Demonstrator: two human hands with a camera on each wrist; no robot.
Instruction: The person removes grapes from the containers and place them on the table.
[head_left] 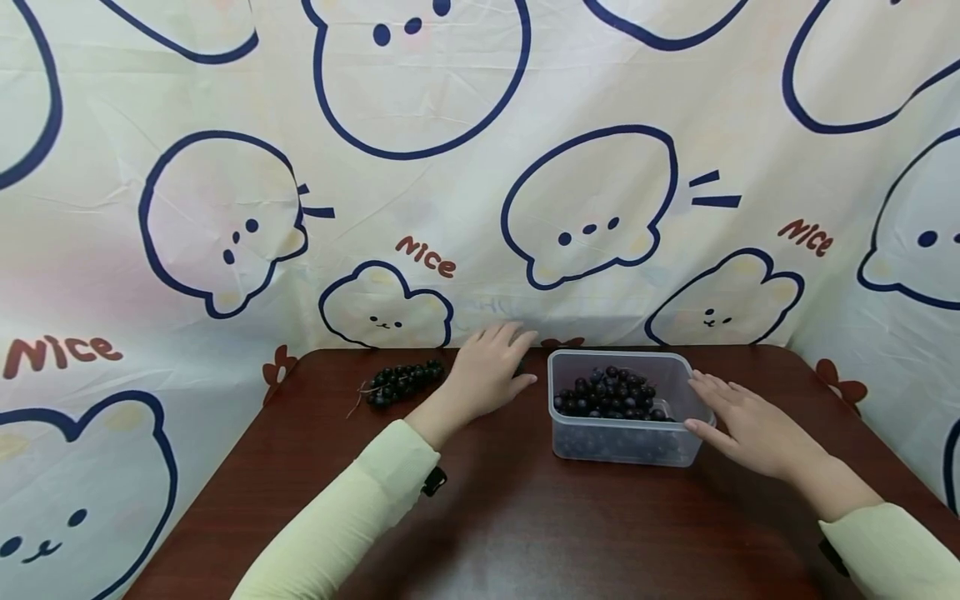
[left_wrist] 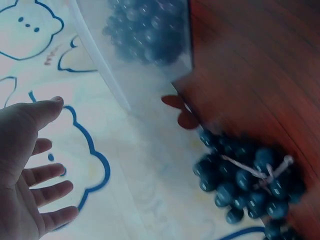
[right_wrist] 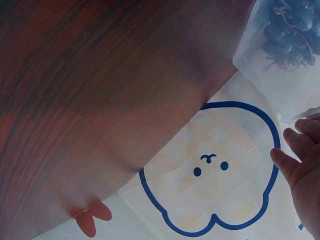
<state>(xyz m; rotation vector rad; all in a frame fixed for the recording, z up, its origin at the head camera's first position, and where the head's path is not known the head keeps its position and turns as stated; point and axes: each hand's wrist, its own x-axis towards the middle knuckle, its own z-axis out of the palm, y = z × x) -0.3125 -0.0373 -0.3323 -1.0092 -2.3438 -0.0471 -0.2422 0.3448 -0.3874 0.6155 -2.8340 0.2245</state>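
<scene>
A clear plastic container (head_left: 626,450) stands on the table with dark grapes (head_left: 611,393) inside. My right hand (head_left: 750,429) rests against its right rim with straight fingers, and the right wrist view shows the fingertips (right_wrist: 282,160) by the container wall (right_wrist: 250,60). To the container's left, my left hand (head_left: 483,375) hovers with fingers spread and nothing in the palm, as the left wrist view (left_wrist: 30,170) shows. A bunch of dark grapes (head_left: 405,383) with a thin stem lies left of that hand. A grape bunch (left_wrist: 250,180) also shows in the left wrist view; the left hand does not touch it.
The brown wooden table (head_left: 525,533) ends at a printed cloth backdrop (head_left: 472,192) along its back. More cloth hangs at both sides. A small dark thing (head_left: 520,367) shows behind the left hand, mostly hidden.
</scene>
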